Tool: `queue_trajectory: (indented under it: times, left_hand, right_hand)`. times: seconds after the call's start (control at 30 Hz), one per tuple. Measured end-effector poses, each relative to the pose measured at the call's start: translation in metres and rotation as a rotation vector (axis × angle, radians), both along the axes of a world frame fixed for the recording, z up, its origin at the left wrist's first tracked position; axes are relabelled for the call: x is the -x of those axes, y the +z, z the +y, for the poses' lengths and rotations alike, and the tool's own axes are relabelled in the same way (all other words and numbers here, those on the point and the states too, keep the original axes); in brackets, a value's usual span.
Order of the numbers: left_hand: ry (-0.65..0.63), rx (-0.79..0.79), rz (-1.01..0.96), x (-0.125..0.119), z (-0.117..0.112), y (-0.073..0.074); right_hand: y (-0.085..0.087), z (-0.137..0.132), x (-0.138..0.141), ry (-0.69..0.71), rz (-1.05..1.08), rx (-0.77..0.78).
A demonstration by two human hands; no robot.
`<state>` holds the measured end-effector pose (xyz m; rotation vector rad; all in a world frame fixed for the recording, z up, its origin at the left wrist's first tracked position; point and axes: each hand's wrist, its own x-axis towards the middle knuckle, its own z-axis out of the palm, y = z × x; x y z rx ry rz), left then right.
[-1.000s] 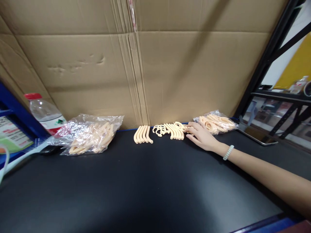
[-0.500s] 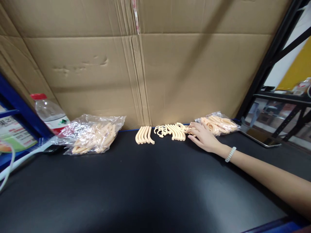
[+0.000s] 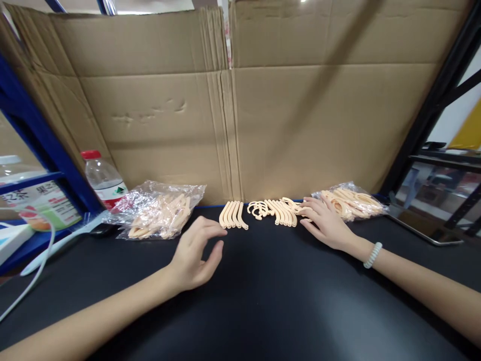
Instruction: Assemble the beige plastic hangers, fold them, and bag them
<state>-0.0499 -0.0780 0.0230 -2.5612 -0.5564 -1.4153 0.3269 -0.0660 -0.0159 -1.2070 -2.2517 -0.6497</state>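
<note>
Has curved beige pieces laid at far centre on the black table. Lays right hand over their right end; cannot tell whether gripping any. Holds left hand half-curled, empty, near their left row. Shows clear bags far left and right.

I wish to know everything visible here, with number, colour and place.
left strips: about five, cream, centre
right strips: several, cream, right of centre
small curved pieces: several, cream, mostly between strip groups
filled bags: 2, clear, back left and right
red-capped bottle: 1, clear, left
white-capped bottle: 1, multicoloured label, far left
box: 1, white, left edge
long bar: 1, pale blue, left
cable: 1, white, left
tabletop: 1, black, underneath
cardboard wall: 1, brown, behind
frames: 2, blue left, black right
flat object: 1, dark, right
panel: 1, yellow, right edge
bracelet: 1, pale, right wrist
left hand: 1, bare, left of centre
right hand: 1, bare, at right strips
</note>
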Motion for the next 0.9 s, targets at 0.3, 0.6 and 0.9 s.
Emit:
queue_trajectory:
  times: [0.3, 0.6, 0.9]
  left_hand:
    - [0.301, 0.378, 0.250, 0.008, 0.035, -0.027]
    - [0.283, 0.431, 0.424, 0.006, 0.033, -0.028]
    - [0.292, 0.441, 0.437, 0.007, 0.035, -0.031]
  right_hand:
    - [0.001, -0.005, 0.005, 0.035, -0.005, 0.025]
    - [0.002, -0.010, 0.012, 0.069, -0.011, 0.057]
    - [0.004, -0.009, 0.012, 0.117, -0.019, 0.090]
